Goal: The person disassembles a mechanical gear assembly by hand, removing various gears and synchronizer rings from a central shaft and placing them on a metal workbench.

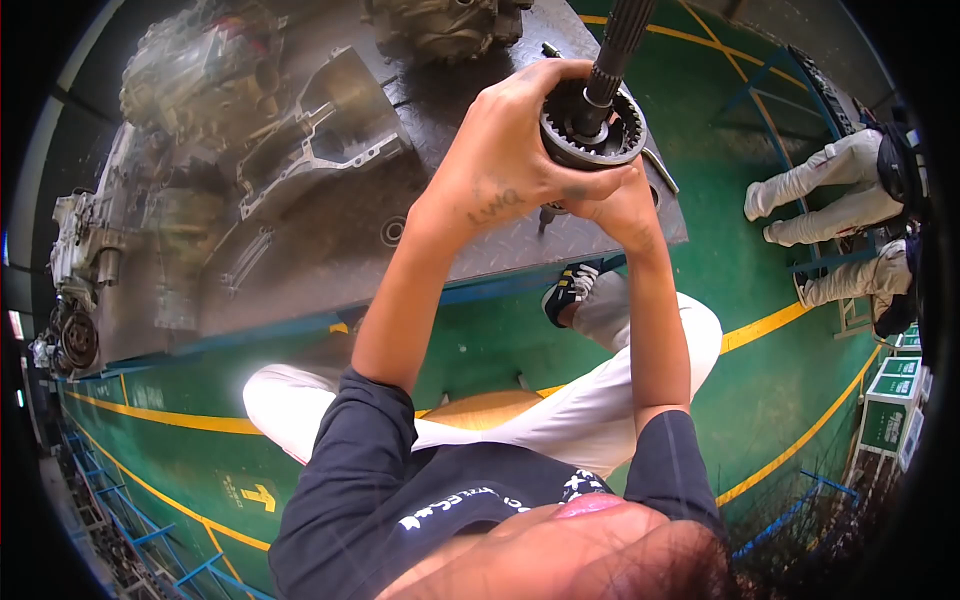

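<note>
A dark steel ring gear (pixel 588 155) with inner teeth is held up over the right end of the metal bench. A long splined shaft (pixel 628 40) stands up out of its middle and runs off the top of the picture. My left hand (pixel 505 150) is wrapped round the ring gear's left side, thumb along its near rim. My right hand (pixel 625 205) grips it from below and the right. Its fingers are mostly hidden behind the gear and my left thumb. Beneath my hands, part of a small dark metal piece (pixel 548 215) shows at the bench.
On the bench (pixel 330 270) lie an open cast housing (pixel 325 130), gearbox assemblies (pixel 445 25) and a small ring (pixel 394 231). A blurred, cloudy patch covers the left part. Two people (pixel 840 185) stand at the right beside a rack. Green boxes (pixel 893 400) are stacked at lower right.
</note>
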Tool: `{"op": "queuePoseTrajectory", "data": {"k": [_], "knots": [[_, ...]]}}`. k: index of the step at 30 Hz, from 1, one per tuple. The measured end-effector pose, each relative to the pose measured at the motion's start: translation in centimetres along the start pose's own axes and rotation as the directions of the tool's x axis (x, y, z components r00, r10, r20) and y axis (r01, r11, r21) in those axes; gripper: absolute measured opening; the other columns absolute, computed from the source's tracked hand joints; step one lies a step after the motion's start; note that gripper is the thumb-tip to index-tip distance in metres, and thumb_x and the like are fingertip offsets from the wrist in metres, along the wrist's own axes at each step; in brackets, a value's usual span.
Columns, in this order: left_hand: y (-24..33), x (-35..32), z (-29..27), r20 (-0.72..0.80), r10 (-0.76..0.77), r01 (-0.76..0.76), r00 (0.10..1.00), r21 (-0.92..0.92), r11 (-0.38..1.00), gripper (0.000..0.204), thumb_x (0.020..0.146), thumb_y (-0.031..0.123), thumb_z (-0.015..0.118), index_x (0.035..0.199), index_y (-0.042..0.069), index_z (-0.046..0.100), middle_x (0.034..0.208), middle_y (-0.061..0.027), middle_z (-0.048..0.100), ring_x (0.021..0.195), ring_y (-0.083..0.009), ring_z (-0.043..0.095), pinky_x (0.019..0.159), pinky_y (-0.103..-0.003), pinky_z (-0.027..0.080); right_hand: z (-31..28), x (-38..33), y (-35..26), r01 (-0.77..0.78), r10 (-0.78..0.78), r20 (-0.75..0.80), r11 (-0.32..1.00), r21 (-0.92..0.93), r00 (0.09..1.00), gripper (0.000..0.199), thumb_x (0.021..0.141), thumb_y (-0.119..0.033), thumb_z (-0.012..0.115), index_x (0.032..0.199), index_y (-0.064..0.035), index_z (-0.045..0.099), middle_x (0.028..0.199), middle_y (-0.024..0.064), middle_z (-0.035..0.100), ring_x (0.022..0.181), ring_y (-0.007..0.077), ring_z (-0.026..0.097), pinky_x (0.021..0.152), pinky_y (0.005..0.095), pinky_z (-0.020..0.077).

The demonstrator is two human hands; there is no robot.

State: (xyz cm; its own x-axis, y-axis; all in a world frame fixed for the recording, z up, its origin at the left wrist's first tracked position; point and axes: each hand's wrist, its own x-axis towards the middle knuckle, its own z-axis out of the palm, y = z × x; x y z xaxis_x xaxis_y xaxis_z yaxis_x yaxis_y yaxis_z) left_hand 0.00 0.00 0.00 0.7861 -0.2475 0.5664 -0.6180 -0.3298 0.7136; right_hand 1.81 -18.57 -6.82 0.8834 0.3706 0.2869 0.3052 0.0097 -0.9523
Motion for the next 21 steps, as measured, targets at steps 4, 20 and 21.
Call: {"op": "queuePoseTrajectory", "data": {"k": [4, 20, 21], "knots": [[-0.1, 0.5, -0.7, 0.047, 0.018, -0.021, 0.999, 0.054, 0.998, 0.079, 0.070, 0.023, 0.099, 0.137, -0.003, 0.065, 0.119, -0.0110, 0.075, 0.110, -0.0152, 0.072, 0.102, -0.033, 0.058, 0.6, 0.7, -0.1, 0.046, -0.046, 0.005, 0.999, -0.010, 0.999, 0.073, 0.066, -0.006, 0.088, 0.134, -0.0007, 0.062, 0.119, 0.0040, 0.072, 0.106, 0.0141, 0.065, 0.096, 0.0323, 0.0568], [-0.7, -1.7, 1.1, -0.131, 0.060, -0.070, 0.990, -0.078, 0.994, 0.085, 0.067, 0.020, 0.101, 0.139, -0.004, 0.061, 0.121, -0.0105, 0.074, 0.111, -0.0155, 0.072, 0.102, -0.033, 0.058, 0.0, -0.4, 1.6, 0.005, -0.005, -0.007, 1.000, -0.030, 1.000, 0.080, 0.067, -0.007, 0.091, 0.139, 0.0000, 0.058, 0.125, 0.0067, 0.071, 0.112, 0.0155, 0.065, 0.098, 0.0335, 0.0563], [-0.6, -1.6, 1.2, -0.137, 0.069, -0.080, 0.988, -0.077, 0.994, 0.085, 0.067, 0.020, 0.101, 0.139, -0.004, 0.061, 0.121, -0.0104, 0.074, 0.111, -0.0155, 0.072, 0.102, -0.033, 0.059, -0.2, -0.3, 1.5, -0.017, 0.017, -0.010, 1.000, -0.014, 1.000, 0.080, 0.067, -0.007, 0.091, 0.139, -0.0001, 0.058, 0.125, 0.0068, 0.071, 0.112, 0.0154, 0.065, 0.098, 0.0334, 0.0564]]}}
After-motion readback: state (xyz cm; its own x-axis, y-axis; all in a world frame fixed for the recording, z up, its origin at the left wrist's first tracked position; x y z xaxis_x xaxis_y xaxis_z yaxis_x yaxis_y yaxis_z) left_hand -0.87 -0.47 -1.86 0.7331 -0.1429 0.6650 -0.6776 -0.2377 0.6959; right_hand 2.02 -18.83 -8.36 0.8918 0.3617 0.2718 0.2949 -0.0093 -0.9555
